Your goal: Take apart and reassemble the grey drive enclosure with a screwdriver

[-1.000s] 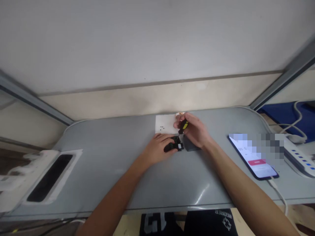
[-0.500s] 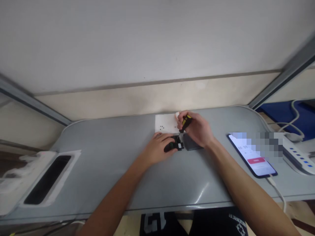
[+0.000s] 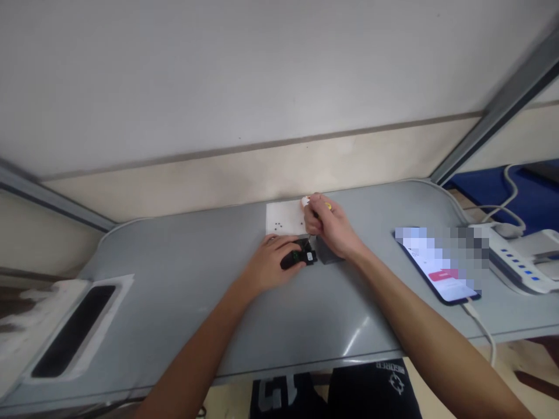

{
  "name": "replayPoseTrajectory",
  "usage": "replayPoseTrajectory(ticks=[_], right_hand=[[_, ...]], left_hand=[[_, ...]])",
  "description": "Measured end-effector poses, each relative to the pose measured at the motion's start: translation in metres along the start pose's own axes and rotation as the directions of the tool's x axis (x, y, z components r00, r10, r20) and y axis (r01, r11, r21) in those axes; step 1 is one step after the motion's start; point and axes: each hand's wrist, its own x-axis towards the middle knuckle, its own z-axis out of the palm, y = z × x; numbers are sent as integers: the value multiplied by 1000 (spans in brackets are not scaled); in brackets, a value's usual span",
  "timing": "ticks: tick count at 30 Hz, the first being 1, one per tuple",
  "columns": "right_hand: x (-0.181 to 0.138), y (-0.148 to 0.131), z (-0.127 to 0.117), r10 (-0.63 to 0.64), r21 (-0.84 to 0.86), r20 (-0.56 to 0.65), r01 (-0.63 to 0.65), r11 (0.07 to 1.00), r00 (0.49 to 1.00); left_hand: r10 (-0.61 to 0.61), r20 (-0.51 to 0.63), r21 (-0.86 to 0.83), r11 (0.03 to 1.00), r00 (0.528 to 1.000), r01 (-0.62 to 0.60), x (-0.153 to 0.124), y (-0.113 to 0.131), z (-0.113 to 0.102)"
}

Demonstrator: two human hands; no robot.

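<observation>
My left hand (image 3: 269,265) rests on the grey table (image 3: 183,279) with its fingers closed on a small black device (image 3: 297,258), holding it down. My right hand (image 3: 328,227) is closed round a small screwdriver with a black and yellow handle (image 3: 326,206), held upright over the device's right end. A dark grey block (image 3: 326,256) lies just right of the device, under my right hand. Behind the hands lies a white sheet of paper (image 3: 283,216) with several tiny dark screws (image 3: 276,224) on it.
A phone (image 3: 439,267) with a lit screen lies at the right, a white cable running from it off the front edge. A white power strip (image 3: 509,257) sits further right. A white foam tray with a black slot (image 3: 70,329) lies at the left. A wall rises behind.
My right hand has turned the screwdriver more upright and drawn closer to the device. The view has shifted and tilted slightly; my left hand keeps its hold.
</observation>
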Motion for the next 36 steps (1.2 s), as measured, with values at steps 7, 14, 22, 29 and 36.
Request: replayPoseTrajectory(ticks=[7,14,22,29,36], right_hand=[[2,-1,-6,9,109,113,-22,994,994],[3,4,-18,-11,70,99,4,998,995],[9,11,-17,-17,5,59,17,1000,998],[5,4,-19,8,79,131,-19,997,991],[6,4,-14,29,70,86,-35,997,996]], left_hand=[[-4,7,3,1000,1000,4,1,1,-1],[7,-1,-2,1000,1000,-7,1,0,-1],[23,9,26,999,1000,-24,1,-1,-1],[34,3,21,999,999,-35,0,-2,0],[20,13,1,1000,1000,-20,0,-1,1]])
